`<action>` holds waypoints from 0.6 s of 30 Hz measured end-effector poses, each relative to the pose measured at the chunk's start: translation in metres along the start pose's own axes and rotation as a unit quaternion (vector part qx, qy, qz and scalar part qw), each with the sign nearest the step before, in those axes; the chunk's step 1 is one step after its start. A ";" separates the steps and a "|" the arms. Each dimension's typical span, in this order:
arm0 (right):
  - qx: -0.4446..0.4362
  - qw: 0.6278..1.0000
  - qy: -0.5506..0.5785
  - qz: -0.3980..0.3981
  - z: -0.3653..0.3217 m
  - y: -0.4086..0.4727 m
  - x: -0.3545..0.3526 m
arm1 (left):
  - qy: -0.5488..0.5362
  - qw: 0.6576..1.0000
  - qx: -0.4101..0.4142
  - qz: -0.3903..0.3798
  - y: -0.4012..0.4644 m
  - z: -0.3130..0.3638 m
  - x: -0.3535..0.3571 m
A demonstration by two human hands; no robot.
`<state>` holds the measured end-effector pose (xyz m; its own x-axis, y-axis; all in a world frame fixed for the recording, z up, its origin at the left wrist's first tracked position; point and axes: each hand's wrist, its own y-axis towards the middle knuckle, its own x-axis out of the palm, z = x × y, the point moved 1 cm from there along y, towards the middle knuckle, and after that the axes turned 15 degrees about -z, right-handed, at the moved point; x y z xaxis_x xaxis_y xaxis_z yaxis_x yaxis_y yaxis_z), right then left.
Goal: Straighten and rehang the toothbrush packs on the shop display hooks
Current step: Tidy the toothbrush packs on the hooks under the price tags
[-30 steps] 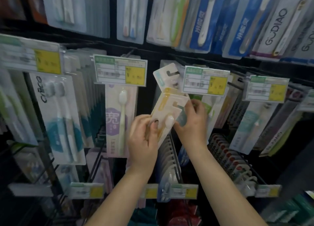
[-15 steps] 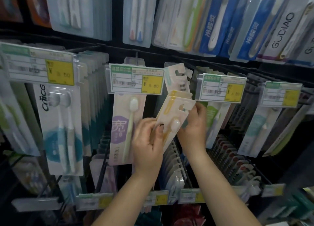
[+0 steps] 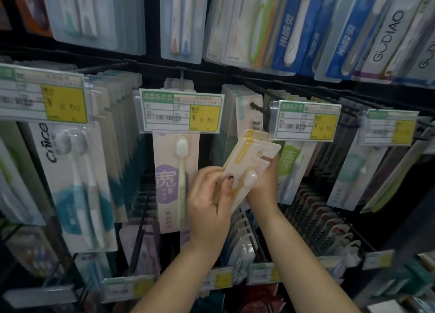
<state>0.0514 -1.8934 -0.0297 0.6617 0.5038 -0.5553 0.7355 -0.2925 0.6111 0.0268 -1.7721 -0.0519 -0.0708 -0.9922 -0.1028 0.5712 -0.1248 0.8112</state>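
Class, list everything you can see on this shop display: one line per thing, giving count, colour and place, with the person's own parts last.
Held toothbrush packs: two, cream and yellow, tilted, centre.
Purple pack: one in front, lilac, hanging centre-left.
Cnice packs: a row, white and teal, left.
Price tags: four, green-edged white with yellow box, on hook ends.
Bare hook: one, black, above the held packs.
Upper-row packs: many, blue, white, green, top.
Lower-shelf packs: rows, dark and red, bottom right.
Left hand: grips the held packs' lower part.
Right hand: holds them from behind.
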 end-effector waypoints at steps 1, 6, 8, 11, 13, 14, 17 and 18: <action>0.022 0.999 0.046 -0.010 0.005 0.002 0.002 | 0.003 1.000 0.002 -0.002 0.000 0.000 0.001; 0.017 0.992 0.104 -0.064 0.019 0.006 0.008 | 0.014 1.000 0.010 -0.009 0.001 0.000 0.004; -0.028 0.992 0.100 -0.074 0.020 0.002 0.009 | 0.015 1.000 0.014 -0.004 0.002 0.001 0.005; -0.052 0.984 0.142 -0.094 0.020 -0.007 0.009 | 0.024 1.000 0.015 0.006 -0.001 0.001 0.006; -0.062 0.973 0.195 -0.110 0.016 -0.012 0.004 | 0.030 0.999 0.011 0.010 -0.006 0.001 0.007; -0.063 0.967 0.217 -0.120 0.015 -0.015 0.002 | 0.033 0.999 0.011 0.010 -0.009 0.001 0.009; -0.023 0.970 0.204 -0.130 0.021 -0.027 -0.009 | 0.033 0.999 0.025 0.004 -0.017 0.003 0.015; -0.014 0.980 0.167 -0.112 0.026 -0.031 -0.015 | 0.032 0.999 0.031 0.001 -0.019 0.005 0.019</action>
<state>0.0226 -1.9126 -0.0550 0.3966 0.7918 -0.4644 0.8494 -0.1247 0.5128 0.0110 -1.7885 -0.0666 -0.0153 -0.9905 -0.1364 0.5190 -0.1245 0.8457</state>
